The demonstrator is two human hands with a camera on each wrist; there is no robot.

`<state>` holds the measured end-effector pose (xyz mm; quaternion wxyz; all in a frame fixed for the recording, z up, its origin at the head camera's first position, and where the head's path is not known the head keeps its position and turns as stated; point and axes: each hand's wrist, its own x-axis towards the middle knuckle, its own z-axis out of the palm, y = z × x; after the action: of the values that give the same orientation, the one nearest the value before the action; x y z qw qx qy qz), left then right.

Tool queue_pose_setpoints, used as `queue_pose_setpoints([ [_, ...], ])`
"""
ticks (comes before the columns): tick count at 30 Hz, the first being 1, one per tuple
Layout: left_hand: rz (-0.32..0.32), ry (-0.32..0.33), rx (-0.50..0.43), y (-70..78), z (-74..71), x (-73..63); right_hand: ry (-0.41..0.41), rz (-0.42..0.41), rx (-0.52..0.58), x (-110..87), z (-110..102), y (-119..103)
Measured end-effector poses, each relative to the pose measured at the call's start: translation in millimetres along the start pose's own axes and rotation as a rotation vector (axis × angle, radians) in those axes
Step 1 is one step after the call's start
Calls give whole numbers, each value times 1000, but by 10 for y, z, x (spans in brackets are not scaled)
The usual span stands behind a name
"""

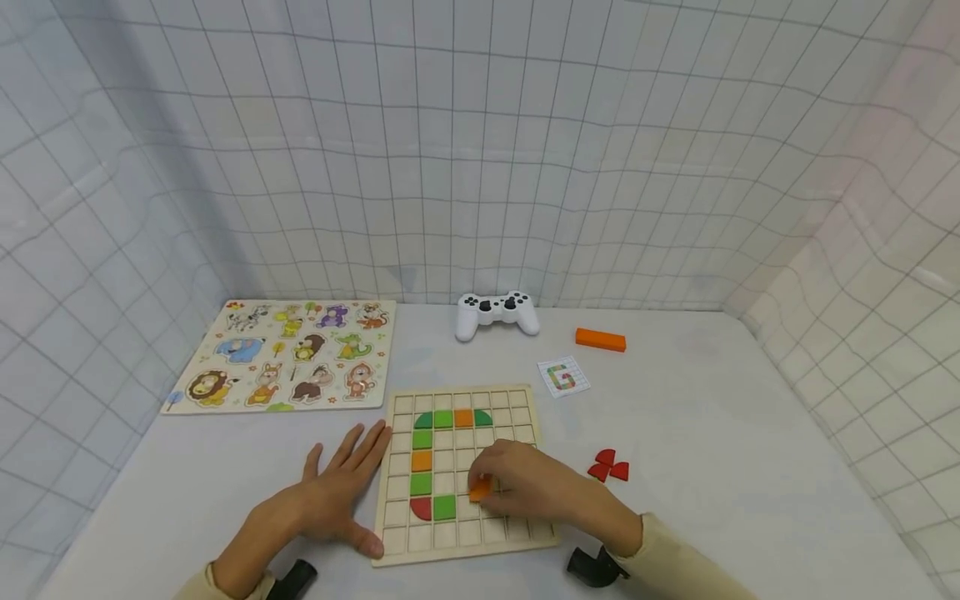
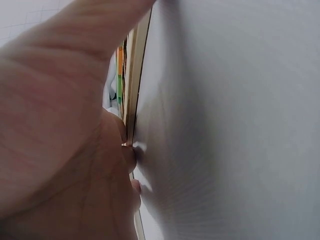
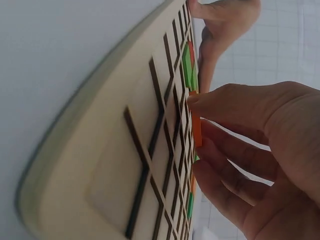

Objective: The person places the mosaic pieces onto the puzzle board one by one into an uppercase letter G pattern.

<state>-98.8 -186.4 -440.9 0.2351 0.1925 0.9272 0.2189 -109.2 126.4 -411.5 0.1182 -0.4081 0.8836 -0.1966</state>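
A wooden grid board [image 1: 420,546] lies on the table between my hands. Green, orange and red tiles sit in its cells, forming a top row, a left column and the start of a bottom row. My right hand [image 1: 528,481] pinches an orange square tile [image 1: 480,489] over the lower row, just right of a green tile [image 1: 444,507]. In the right wrist view the thumb and fingertips hold that orange tile [image 3: 196,122] at the board's surface. My left hand [image 1: 327,497] is spread on the table, fingertips and thumb against the board's left edge.
A small pattern card [image 1: 564,377] lies beyond the board, below an orange bar [image 1: 600,339]. Several red quarter-round pieces [image 1: 604,457] are right of my right hand. A white game controller [image 1: 497,313] and an animal puzzle board [image 1: 255,342] stand farther back.
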Motion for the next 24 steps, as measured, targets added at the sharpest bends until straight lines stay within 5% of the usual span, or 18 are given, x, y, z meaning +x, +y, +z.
queue_pose_setpoints([
  [7, -1, 23, 9, 7, 14, -8, -9, -101, -87, 63, 69, -32],
  [24, -8, -6, 9, 52, -21, -36, -43, -156, -81, 81, 94, -58],
])
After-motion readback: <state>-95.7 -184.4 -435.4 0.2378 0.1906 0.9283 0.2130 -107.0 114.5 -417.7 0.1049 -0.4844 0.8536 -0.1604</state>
